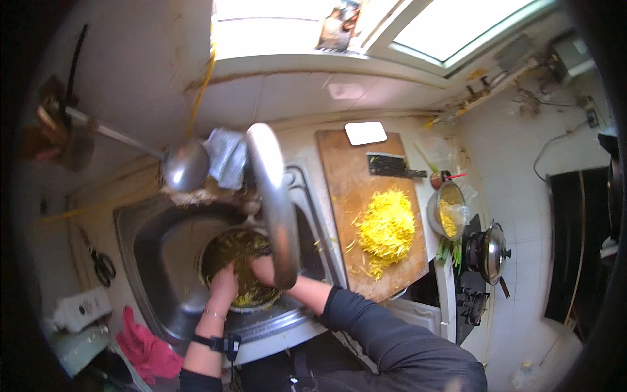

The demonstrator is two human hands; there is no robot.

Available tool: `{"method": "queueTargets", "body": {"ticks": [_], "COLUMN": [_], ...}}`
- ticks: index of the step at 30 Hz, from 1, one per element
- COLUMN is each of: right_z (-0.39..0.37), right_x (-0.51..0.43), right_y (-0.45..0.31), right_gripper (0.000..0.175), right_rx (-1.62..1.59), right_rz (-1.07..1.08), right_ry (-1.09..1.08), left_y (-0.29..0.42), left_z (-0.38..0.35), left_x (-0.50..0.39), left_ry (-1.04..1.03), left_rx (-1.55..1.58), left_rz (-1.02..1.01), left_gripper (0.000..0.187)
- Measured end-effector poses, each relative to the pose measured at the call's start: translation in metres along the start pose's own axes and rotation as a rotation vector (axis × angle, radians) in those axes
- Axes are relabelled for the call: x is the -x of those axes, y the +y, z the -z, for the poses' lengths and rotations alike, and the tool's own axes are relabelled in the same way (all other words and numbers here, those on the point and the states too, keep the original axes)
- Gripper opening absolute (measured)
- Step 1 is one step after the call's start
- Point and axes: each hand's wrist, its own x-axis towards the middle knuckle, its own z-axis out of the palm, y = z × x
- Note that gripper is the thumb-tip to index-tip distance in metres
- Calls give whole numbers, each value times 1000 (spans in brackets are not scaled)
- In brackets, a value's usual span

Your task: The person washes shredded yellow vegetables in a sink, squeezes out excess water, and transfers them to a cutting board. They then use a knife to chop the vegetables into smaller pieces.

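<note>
A round metal basin (254, 307) stands in the stainless steel sink (166, 245), holding dark and yellow-green shreds that look wet. My left hand (225, 281) reaches down into it on the left side. My right hand (264, 269) is inside it too, on the right, partly behind the curved faucet (277, 210). The fingers of both hands are sunk among the contents, so I cannot see what they grip. A heap of yellow shreds (387, 225) lies on the wooden cutting board (338, 171) to the right. Behind the heap rests a cleaver (392, 165) with bits stuck to its dark blade.
A metal bowl (433, 215) with yellow pieces sits right of the board, near green onions (449, 252). Farther right, a lidded pan (494, 252) stands on the gas stove (472, 306). Scissors (103, 267) hang at left above a pink cloth (147, 348). The faucet arches over the sink.
</note>
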Motion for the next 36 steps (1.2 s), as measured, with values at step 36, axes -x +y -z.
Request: {"method": "queueTargets", "body": {"ticks": [36], "right_z": [73], "right_x": [61], "right_y": [1], "right_gripper": [54], "right_rx": [-17], "right_rz": [361], "right_ry": [109], "left_y": [-17], "left_z": [109], "left_x": [253], "left_ry": [659], "left_rx": [1247], "left_rz": [-288], "left_gripper": [47]}}
